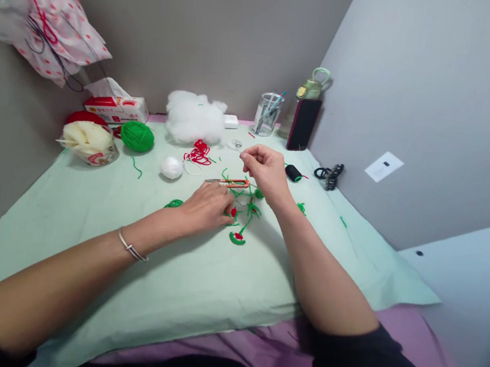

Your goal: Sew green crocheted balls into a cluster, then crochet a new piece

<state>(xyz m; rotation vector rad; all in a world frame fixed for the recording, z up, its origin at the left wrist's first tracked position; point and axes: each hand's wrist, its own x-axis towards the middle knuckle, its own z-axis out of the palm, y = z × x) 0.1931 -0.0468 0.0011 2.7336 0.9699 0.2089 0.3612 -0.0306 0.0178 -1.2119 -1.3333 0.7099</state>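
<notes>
Left hand (pixel 209 206) on crochet piece (pixel 243 216); right hand (pixel 265 168) raised, fingers pinched

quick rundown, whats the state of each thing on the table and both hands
left hand: palm down, pressing on the crochet piece
right hand: raised, fingertips pinched together
crochet piece: lying flat, green with red bits
thread snips: lying on the cloth, not held
green yarn ball: wound, resting
stuffing: loose heap
clear cup: upright, tools inside
black spool: on its side

Whatever the right hand (pixel 265 168) pinches is too small to tell; the left hand (pixel 209 206) hides part of the crochet piece (pixel 243 213).
</notes>
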